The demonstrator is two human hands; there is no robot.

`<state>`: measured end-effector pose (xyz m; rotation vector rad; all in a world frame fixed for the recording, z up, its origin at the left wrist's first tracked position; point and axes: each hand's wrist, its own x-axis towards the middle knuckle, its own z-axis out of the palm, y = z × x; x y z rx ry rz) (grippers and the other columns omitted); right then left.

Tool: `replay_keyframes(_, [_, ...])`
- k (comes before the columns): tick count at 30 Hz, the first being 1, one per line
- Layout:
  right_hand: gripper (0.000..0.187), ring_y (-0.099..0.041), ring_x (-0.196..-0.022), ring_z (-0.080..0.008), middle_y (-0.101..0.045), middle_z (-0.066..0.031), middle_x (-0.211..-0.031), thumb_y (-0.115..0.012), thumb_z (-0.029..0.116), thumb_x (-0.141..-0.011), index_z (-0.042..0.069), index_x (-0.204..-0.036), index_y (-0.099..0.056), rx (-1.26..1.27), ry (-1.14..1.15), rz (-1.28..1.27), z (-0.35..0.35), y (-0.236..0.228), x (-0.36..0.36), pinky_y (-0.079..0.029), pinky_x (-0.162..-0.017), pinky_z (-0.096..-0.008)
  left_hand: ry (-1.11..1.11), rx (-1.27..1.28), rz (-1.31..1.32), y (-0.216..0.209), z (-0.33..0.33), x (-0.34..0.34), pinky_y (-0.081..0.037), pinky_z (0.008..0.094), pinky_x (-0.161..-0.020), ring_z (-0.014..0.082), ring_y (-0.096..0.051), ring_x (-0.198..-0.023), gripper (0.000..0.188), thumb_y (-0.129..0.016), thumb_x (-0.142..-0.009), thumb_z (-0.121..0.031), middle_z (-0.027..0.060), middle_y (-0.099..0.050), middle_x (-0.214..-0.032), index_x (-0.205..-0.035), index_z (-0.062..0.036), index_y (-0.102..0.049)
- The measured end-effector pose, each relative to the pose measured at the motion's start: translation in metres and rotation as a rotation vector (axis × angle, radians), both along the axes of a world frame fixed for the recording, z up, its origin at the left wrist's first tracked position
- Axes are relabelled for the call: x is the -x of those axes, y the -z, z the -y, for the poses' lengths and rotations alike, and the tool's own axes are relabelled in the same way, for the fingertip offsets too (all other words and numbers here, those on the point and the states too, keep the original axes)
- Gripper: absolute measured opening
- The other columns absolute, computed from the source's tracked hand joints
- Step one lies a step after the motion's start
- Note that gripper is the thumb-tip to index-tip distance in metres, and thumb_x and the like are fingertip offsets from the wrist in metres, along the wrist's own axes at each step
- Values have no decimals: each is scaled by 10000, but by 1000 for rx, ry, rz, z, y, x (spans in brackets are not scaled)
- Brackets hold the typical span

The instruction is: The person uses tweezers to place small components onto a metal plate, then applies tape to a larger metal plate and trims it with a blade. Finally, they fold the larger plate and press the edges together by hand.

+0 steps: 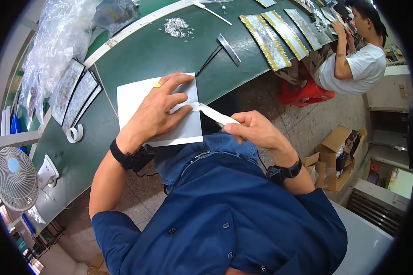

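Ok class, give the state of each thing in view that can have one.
White rectangular sheet: under the left hand
White tape strip: pinched in the right hand
White tape roll: loose on the green table
Desk fan: turning or stopped, cannot tell
Cardboard box: flaps open
Red plastic stool: occupied
Clear plastic bag: crumpled
Silvery bits: heaped

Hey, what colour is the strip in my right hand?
The strip is white; it shows in the head view.

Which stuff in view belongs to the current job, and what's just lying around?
In use:
- white sheet, under left hand
- white strip, in right hand

Seemingly unrelated:
- fan
- plastic bag
- cardboard box
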<state>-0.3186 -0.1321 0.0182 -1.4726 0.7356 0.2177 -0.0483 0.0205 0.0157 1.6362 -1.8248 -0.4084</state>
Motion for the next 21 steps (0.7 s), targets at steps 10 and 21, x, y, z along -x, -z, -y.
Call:
replay_keyframes(10, [386, -582, -640, -54, -654, 27, -718, -724, 414, -1052, 35, -1030, -791, -30, -217, -9, 26, 3, -15, -400, -570, -226, 81, -5, 19, 9, -6, -7, -451, 504, -1176, 398, -531, -1447, 153, -851, -890, -138, 114, -626, -1506, -841, -19, -769])
replay_keyframes(21, [475, -526, -572, -46, -601, 37, -636, -721, 477, -1051, 42, -871, -792, 4, -148, -28, 17, 27, -27, -347, -508, -237, -75, 12, -41, 18, 2, 8, -469, 479, -1112, 358, -569, -1365, 179, -862, -877, -156, 100, -666, -1420, -787, -19, -790])
